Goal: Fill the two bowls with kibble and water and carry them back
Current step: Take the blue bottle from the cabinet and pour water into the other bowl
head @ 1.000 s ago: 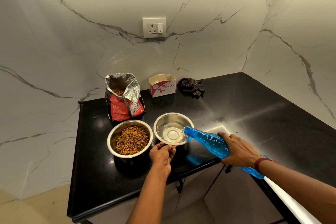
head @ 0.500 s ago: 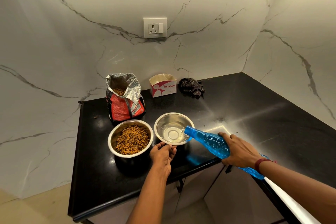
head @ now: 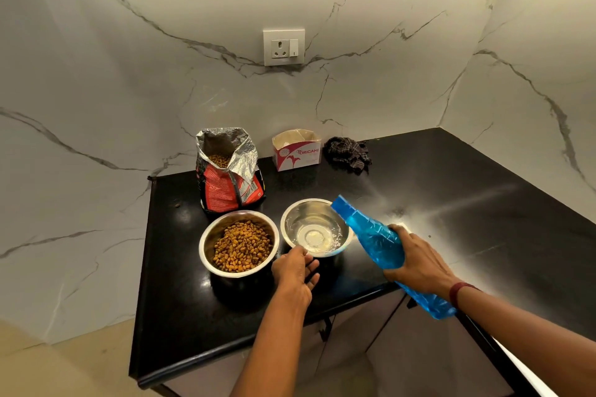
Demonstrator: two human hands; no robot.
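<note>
Kibble bowl [head: 202, 245] full beside left hand [head: 295, 271], water bowl [head: 285, 219] at its loose fingers part filled, right hand [head: 419, 264] clamped on bottle [head: 367, 232]; carrying undone.

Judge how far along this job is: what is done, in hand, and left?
Done: the kibble bowl looks filled. In hand: the right hand tilts the blue bottle at the water bowl, which holds shallow water; the left hand touches its rim. Left: perhaps topping up, then carrying both bowls back.
</note>
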